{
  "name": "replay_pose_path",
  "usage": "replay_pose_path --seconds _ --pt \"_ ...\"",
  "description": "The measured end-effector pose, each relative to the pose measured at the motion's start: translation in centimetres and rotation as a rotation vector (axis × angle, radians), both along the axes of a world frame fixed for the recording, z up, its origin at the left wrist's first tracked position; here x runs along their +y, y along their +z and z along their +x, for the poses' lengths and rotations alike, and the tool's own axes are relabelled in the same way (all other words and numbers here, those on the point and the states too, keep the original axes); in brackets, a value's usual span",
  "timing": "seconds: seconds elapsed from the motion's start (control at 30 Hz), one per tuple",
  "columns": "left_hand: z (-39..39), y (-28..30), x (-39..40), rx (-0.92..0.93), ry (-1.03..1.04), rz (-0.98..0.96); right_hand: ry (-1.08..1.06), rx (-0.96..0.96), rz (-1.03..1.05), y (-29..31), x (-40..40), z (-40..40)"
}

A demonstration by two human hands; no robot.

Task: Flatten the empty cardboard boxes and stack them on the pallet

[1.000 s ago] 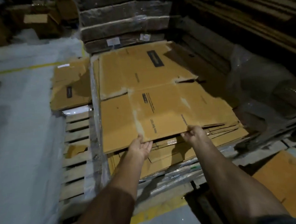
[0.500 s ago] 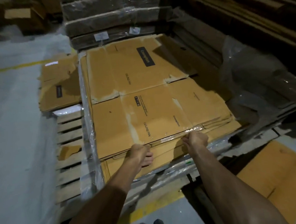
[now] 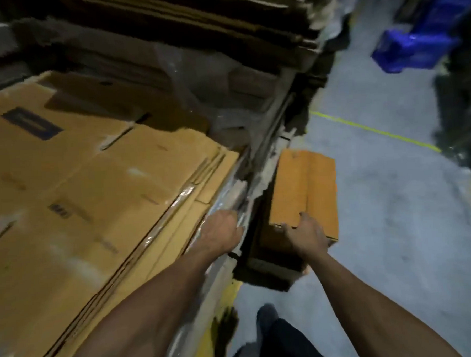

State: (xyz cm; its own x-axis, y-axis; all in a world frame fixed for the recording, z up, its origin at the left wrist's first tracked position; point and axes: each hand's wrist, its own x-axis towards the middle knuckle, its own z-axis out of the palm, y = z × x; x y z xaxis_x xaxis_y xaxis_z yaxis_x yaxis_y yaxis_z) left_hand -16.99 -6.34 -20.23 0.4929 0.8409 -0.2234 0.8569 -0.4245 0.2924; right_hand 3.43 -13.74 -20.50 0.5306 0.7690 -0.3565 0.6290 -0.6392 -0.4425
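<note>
**Reaching for the next box beside the pallet**

Reaching forward and to the right, the right hand (image 3: 307,236) lies on the near end of a cardboard box (image 3: 303,191) that stands on the floor (image 3: 389,225) just beside the pallet's right edge. The box's top flaps look closed, and its long side runs away from the person, roughly in line with the edge of the stack. The thumb and fingers of this hand look spread over the near top edge, with the fingertips at or over the rim; motion blur hides whether they have truly closed on it.

The left hand (image 3: 221,232) sits at the right edge of the flattened cardboard stack (image 3: 93,202), near the plastic wrap (image 3: 230,203) that hangs there. Its fingers seem loosely curled against the edge, but I cannot tell whether they grip anything.

The stack of flat sheets fills the left of the view and already sits on the pallet. The box is the only unflattened one I can make out, and it lies right of and slightly beyond the left hand, directly under the right hand. The right hand is clearly nearer, so lifting the box probably starts there, with the left hand crossing over to take the far or left side. Because the box is wedged close to the pallet, it may need pulling out to the right first.
</note>
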Motion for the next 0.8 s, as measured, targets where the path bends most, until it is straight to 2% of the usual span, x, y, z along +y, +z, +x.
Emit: replay_pose_path --seconds 0.17,0.4,0.57,0.8 --pt "9.5 -2.9 4.5 0.092 -0.101 0.043 -0.124 -0.066 -0.016 -2.7 2.1 8.8" --pt "21.4 -11.5 13.1 0.163 0.021 -0.09 -0.165 -0.041 -0.111 -11.2 8.8 21.3" --pt "25.9 -18.8 18.2 0.189 0.123 -0.196 -0.208 0.011 -0.142 -17.9 14.3 27.2" --pt "28.0 -25.9 21.6 0.139 0.312 -0.332 -0.3 0.167 -0.184 -25.2 18.2 29.8"
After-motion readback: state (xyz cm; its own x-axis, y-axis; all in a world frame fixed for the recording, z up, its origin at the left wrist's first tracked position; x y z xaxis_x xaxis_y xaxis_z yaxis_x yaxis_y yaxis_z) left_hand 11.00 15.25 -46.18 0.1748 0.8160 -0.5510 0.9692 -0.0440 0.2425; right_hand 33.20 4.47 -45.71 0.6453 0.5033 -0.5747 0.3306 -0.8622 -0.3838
